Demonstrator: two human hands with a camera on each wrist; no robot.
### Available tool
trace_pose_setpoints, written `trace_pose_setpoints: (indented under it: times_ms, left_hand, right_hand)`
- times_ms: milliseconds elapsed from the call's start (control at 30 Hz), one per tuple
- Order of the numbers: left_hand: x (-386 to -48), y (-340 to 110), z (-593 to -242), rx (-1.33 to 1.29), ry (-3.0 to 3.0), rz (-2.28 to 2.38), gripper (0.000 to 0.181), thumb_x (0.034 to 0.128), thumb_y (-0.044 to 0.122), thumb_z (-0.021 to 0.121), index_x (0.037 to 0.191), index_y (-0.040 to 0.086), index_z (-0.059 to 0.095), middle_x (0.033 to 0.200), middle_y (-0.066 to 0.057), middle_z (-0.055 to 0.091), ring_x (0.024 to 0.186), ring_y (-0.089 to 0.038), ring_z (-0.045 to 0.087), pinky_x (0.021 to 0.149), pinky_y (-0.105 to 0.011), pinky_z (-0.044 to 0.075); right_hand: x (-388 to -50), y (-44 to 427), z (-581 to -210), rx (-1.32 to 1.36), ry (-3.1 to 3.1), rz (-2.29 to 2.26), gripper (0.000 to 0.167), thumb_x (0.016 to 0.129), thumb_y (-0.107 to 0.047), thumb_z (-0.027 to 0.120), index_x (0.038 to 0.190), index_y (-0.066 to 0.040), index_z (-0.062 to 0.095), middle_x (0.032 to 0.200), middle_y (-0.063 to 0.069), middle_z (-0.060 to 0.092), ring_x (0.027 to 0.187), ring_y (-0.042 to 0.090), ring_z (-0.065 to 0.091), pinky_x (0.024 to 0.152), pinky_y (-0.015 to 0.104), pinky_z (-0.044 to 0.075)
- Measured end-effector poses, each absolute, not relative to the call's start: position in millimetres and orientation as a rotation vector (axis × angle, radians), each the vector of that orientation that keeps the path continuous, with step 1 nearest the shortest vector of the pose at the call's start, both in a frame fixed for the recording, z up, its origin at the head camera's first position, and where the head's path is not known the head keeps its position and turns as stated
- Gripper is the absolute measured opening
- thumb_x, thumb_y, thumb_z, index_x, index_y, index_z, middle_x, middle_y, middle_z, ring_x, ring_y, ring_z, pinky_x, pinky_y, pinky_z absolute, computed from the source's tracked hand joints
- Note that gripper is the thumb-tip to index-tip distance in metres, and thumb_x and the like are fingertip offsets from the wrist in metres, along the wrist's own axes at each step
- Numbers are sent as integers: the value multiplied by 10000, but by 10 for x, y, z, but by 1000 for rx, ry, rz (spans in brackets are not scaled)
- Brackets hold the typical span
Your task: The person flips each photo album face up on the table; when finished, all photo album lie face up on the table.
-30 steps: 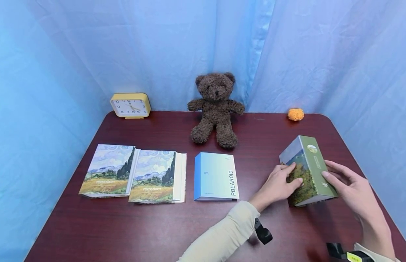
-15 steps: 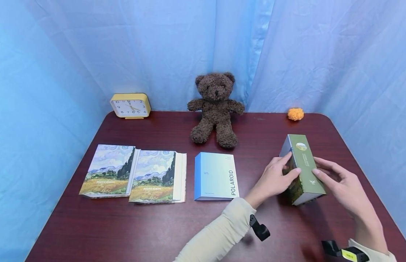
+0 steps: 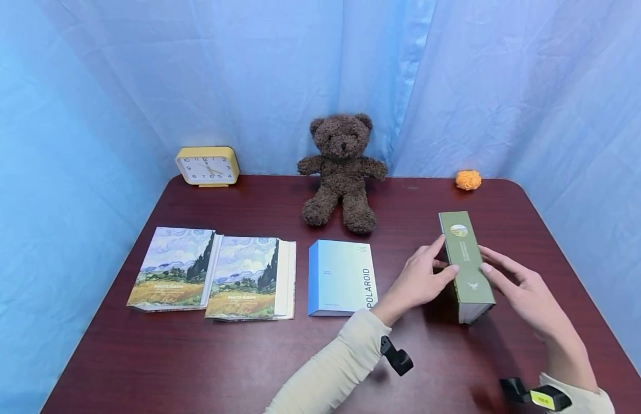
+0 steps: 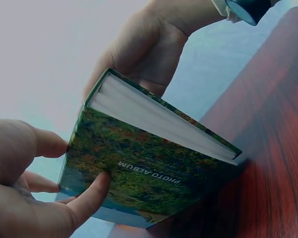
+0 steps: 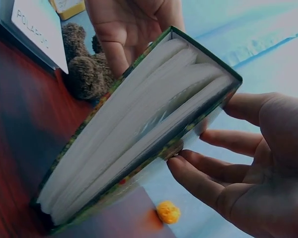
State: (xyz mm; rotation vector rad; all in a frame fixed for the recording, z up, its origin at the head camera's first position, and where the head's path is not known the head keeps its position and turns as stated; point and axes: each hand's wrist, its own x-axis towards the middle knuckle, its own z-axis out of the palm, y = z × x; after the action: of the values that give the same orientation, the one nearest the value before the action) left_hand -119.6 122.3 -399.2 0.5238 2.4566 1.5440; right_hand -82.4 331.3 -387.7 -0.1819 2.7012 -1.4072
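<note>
A thick green photo album (image 3: 467, 259) stands on the table on the long edge opposite its spine, so the spine faces up. My left hand (image 3: 423, 276) rests its fingertips on the left cover, thumb at the spine edge. From the other side my right hand (image 3: 527, 290) touches the opposite cover, thumb near the spine. Neither hand wraps round the album. In the left wrist view the painted cover reads PHOTO ALBUM, with the left fingers (image 4: 97, 191) against it. White page edges (image 5: 121, 126) show in the right wrist view, with the right hand (image 5: 253, 158) beside them.
Left of the hands lies a pale blue POLAROID album (image 3: 341, 279). Two landscape-covered photo albums (image 3: 170, 267) lie farther left. A brown teddy bear (image 3: 343, 172), a yellow clock (image 3: 207, 167) and an orange fluffy ball (image 3: 468, 180) sit along the table's back edge.
The green album has tipped from a slant to nearly upright on its edge and shifted left. Both hands have moved left with it.
</note>
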Motion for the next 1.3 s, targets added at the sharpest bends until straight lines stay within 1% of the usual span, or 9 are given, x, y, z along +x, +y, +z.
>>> trace_pose_setpoints:
  times_ms: [300,400,500,567,633,733,800,1100,1300]
  left_hand:
    - [-1191,1141,-3979,476,2530,1440,762,907,413,620,1529,174,249,1353,-32,492,1122,-32,549,935,-155,423]
    - [-1190,1105,-3970,437,2563,1399,802,886,463,633,1526,160,255,1370,-23,482,1180,-59,505,980,-193,415]
    - [-1194,1061,-3957,405,2566,1390,826,864,505,645,1528,208,252,1363,-18,480,1166,-71,506,963,-212,430]
    - [-1200,1032,-3956,391,2569,1375,829,857,528,642,1528,240,249,1357,-16,480,1152,-73,511,948,-215,437]
    - [-1203,1005,-3957,383,2574,1345,827,855,549,631,1528,265,243,1358,-16,476,1156,-80,513,943,-224,444]
    - [-1204,972,-3968,382,2586,1285,820,862,575,603,1528,262,241,1384,-21,461,1207,-94,501,972,-241,440]
    - [-1202,953,-3973,385,2592,1261,810,866,582,592,1527,269,243,1382,-27,461,1212,-101,500,976,-249,441]
    - [-1169,926,-4056,323,2602,1201,754,870,570,591,1506,288,301,1371,-51,437,1184,-127,498,952,-268,453]
    - [-1152,939,-4121,311,2584,1165,731,887,485,617,1508,261,305,1426,-46,415,1232,-136,488,969,-255,444]
  right_hand:
    - [-900,3258,-3994,-267,2575,-1414,502,1039,-313,386,1521,-219,281,1422,-77,426,1085,-88,558,825,135,498]
    - [-931,3239,-4046,-294,2526,-1424,504,1039,-308,388,1522,-220,276,1463,28,415,1103,-75,554,843,170,513]
    - [-957,3212,-4097,-300,2541,-1348,515,1032,-334,403,1522,-247,271,1500,136,374,1131,-135,489,853,163,502]
    - [-968,3186,-4116,-285,2578,-1258,526,1024,-371,412,1521,-277,264,1514,168,348,1236,-25,475,899,223,492]
    - [-974,3160,-4124,-271,2612,-1179,544,1017,-399,420,1522,-280,258,1526,165,330,1334,129,422,957,332,469]
    - [-983,3137,-4136,-245,2624,-1124,577,1008,-427,428,1528,-255,248,1544,161,296,1370,426,312,977,561,404]
    - [-991,3134,-4156,-237,2620,-1117,598,1004,-436,434,1531,-225,247,1548,172,281,1368,439,312,964,623,381]
    - [-1020,3148,-4276,-242,2684,-1052,653,990,-405,489,1512,-75,277,1502,307,244,1314,538,312,937,684,363]
    - [-1016,3131,-4339,-234,2762,-972,680,964,-371,555,1501,-45,293,1458,380,208,1291,546,282,896,698,348]
